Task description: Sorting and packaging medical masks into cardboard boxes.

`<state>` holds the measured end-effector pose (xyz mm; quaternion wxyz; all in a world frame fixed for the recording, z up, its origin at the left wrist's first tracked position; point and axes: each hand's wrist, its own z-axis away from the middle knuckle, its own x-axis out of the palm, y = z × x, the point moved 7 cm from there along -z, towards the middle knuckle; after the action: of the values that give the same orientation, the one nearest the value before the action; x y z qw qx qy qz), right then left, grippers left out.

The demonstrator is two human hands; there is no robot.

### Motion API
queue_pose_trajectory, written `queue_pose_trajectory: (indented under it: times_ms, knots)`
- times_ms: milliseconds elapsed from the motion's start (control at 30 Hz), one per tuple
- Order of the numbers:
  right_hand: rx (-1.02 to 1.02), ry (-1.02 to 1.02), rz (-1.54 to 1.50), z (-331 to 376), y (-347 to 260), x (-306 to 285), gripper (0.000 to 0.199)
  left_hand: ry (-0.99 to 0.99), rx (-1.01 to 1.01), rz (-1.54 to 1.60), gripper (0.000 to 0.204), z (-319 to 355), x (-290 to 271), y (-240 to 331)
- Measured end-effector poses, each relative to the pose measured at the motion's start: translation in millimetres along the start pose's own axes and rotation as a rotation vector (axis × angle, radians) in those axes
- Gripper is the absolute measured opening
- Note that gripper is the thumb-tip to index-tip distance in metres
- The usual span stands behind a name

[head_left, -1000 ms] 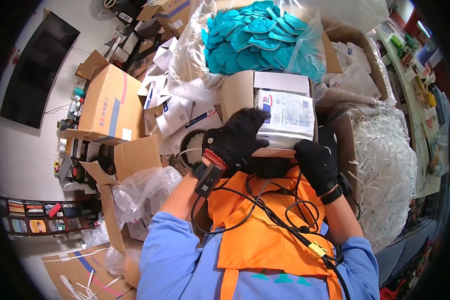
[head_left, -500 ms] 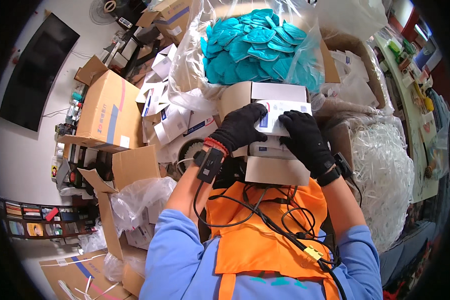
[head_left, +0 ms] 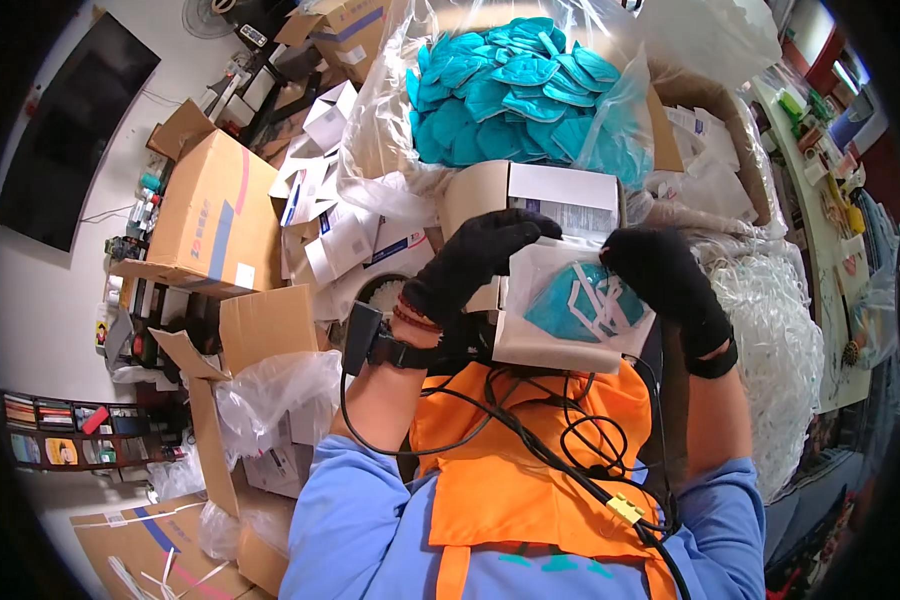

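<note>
A clear-fronted pouch [head_left: 530, 262] with a folded teal mask [head_left: 555, 305] and its white straps inside hangs in front of my chest. My right hand [head_left: 670, 285], in a black glove, pinches the pouch's upper right corner. At its upper left edge my left hand [head_left: 475, 265], also gloved, has its fingers closed; the exact grip is partly hidden. Just behind the pouch stands an open white box [head_left: 560, 187] with its flaps up and printed packets showing inside. The pouch covers much of the box's near side.
Beyond the box, a large carton lined with clear plastic holds a heap of teal masks [head_left: 510, 95]. White straps [head_left: 760, 360] fill a bag at the right. Flattened white boxes [head_left: 345, 245] and brown cartons [head_left: 220, 210] crowd the left. Black cables [head_left: 530, 430] hang over my orange apron.
The white printed face that lay over the box between my hands no longer shows; a pouch's clear side with the teal mask does. My right hand has moved right, and my left wrist has turned.
</note>
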<state>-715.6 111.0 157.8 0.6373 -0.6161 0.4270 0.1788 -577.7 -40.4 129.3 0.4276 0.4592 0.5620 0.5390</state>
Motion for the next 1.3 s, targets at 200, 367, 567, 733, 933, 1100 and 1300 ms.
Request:
queue_pose_trajectory:
  times_ms: [200, 367, 567, 733, 933, 1100, 1300]
  knots:
    - [0.119, 0.02, -0.123, 33.6, 27.2, 37.0, 0.011, -0.054, 0.1, -0.626, 0.045, 44.8, 19.3, -28.4]
    - [0.128, 0.012, -0.182, 52.6, 23.0, 50.4, 0.014, 0.143, -0.02, -0.152, 0.025, 55.4, 26.5, -60.2]
    - [0.094, 0.0, -0.197, 63.7, 25.6, 64.7, 0.015, 0.158, 0.107, -0.307, 0.023, 50.9, 32.3, -68.7]
    - [0.107, -0.035, -0.102, 64.9, 24.7, 73.6, 0.014, 0.196, 0.521, -0.895, 0.02, 61.2, 47.0, -48.3]
    - [0.102, -0.06, -0.283, 61.3, -1.0, 71.3, 0.019, 0.041, 0.019, -0.631, 0.021, 53.8, 57.1, -55.7]
    - [0.117, -0.071, -0.277, 57.0, 0.4, 95.4, 0.025, 0.032, 0.078, -0.708, 0.016, 47.4, 66.5, -46.5]
    - [-0.055, 0.022, 0.087, 52.4, -26.7, 85.0, 0.014, 0.285, 0.196, -0.765, 0.015, 60.0, 69.2, -53.7]
